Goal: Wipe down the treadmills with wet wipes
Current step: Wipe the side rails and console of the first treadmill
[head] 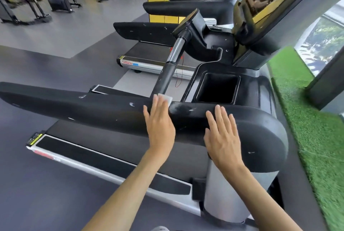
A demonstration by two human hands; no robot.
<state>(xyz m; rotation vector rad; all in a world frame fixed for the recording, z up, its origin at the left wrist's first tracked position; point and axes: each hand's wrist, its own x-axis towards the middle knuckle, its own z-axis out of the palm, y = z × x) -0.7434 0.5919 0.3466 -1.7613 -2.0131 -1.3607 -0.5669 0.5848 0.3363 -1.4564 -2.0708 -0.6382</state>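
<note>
You are mid-wipe on the nearest treadmill [111,144]. Your left hand [160,126] lies flat, fingers straight, pressing the white wipe [167,99] at the far edge of the black side rail [83,109]. Your right hand [221,137] rests flat and empty near the rail's rounded end. The next move likely calls for a firm sweep along the rail. Most of the wipe is hidden under your fingers, and the grey smear [183,110] between your hands could be dust or damp.

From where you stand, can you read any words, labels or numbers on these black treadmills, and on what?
Nothing reads clearly.
Red lettering on the farther treadmill's silver side rail: blurred, unreadable.
Yellow-and-black sticker at the near treadmill's rear corner: too small.
Red print on the near treadmill's silver rail: blurred.
</note>
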